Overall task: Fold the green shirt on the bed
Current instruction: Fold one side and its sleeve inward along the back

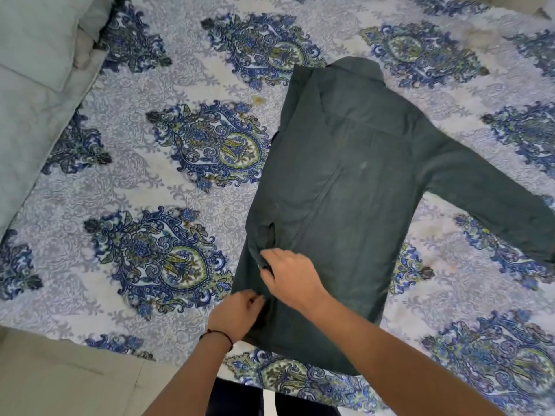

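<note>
The dark green shirt [360, 181] lies back-up on the bed, collar toward the far side. Its left side and sleeve are folded in over the body, making a straight left edge. The right sleeve stretches out flat to the right. My left hand [237, 315], with a thread band at the wrist, pinches the folded cloth at the lower left edge near the hem. My right hand [289, 276] lies on the shirt just above it, fingers closed on the cuff of the folded-in sleeve.
The bed sheet [156, 163] is white-grey with large blue and green paisley motifs. Pale green pillows [33, 70] sit at the far left. The bed's near edge runs along the bottom, with beige floor [60, 382] at lower left.
</note>
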